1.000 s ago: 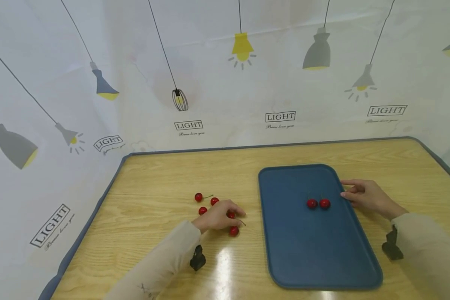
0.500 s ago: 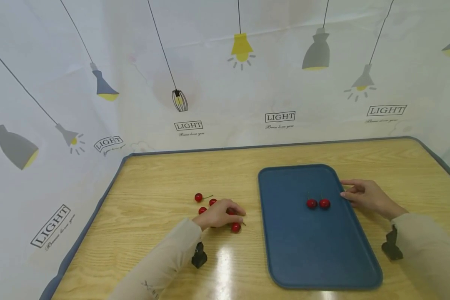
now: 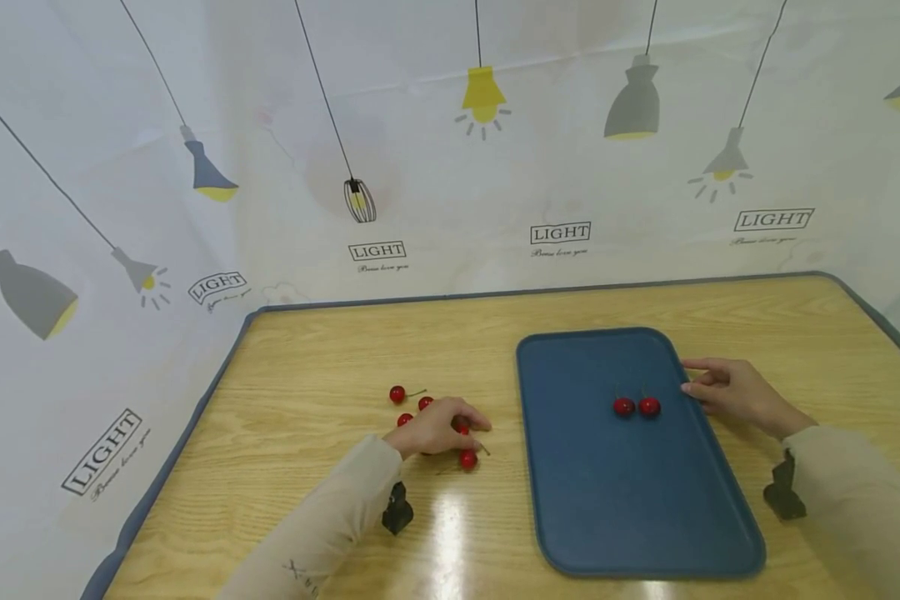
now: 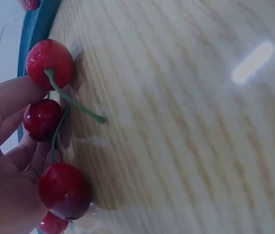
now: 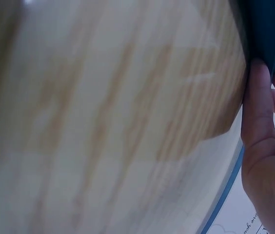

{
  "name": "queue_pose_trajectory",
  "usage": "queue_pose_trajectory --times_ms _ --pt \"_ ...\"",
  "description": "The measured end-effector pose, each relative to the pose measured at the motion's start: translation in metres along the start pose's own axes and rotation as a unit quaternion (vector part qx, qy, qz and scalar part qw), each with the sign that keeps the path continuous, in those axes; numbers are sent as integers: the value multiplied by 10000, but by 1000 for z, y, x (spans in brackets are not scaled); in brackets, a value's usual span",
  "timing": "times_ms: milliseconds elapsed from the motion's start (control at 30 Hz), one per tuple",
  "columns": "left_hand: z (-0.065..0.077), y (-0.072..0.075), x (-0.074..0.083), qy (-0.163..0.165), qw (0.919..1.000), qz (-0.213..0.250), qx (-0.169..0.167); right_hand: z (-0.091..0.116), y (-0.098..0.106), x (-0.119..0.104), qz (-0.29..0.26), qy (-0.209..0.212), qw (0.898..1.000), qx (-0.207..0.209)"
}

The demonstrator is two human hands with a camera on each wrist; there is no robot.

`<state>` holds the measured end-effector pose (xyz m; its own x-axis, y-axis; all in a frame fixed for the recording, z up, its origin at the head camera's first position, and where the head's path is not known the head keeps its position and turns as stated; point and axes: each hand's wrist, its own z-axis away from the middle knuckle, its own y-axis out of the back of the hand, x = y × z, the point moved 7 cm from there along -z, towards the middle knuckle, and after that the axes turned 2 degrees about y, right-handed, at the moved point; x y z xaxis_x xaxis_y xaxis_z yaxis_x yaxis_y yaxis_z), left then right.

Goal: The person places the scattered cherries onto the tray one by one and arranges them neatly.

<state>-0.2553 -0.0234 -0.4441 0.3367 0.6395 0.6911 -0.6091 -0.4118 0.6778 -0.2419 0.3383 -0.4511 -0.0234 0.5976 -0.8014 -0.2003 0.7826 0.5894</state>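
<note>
My left hand (image 3: 438, 427) is low over the table among several red cherries with stems. Its thumb and fingertips stand apart, with a dark red cherry (image 4: 42, 119) in the space between them. The thumb tip overlaps a brighter cherry (image 4: 49, 61) with a green stem in the left wrist view. Nearer the wrist camera lies another cherry (image 4: 64, 190). On the right, my right hand (image 3: 742, 396) pinches the long edge of a blue tray (image 3: 637, 500) between thumb and fingers. Two cherries (image 3: 636, 407) sit side by side on that tray.
Behind the left hand lie more loose cherries (image 3: 397, 394) on the wood-grain table (image 3: 330, 350). A white cloth (image 3: 450, 200) printed with lamps rises along the table's back and left edges.
My left hand shifted slightly, and the cherry by its thumb rolled a little right, then back toward the left. The right hand and the tray stayed where they were.
</note>
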Motion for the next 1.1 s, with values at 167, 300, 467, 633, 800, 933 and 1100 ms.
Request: queue_pose_trajectory --times_ms 167,300,467,633,800,933,1100 --pt "1 -1 1 -51 10000 -35 -14 1 0 0 -106 -2 9999 -21" --pt "1 -2 2 -50 10000 -52 -17 1 0 -1 -131 16 9999 -39" --pt "0 -3 3 -76 9999 -85 1 2 0 -1 -136 55 9999 -26" --pt "-1 -3 5 -299 9992 -266 44 1 0 -1 -115 75 9999 1" --pt "-2 -4 5 -281 9993 -224 59 1 0 0 -115 103 9999 -42" --pt "-2 -5 6 -262 9994 -200 112 1 0 0 -98 90 9999 -46" --pt "-2 -4 9 -336 9984 -369 249 1 1 0 -154 64 9998 -49"
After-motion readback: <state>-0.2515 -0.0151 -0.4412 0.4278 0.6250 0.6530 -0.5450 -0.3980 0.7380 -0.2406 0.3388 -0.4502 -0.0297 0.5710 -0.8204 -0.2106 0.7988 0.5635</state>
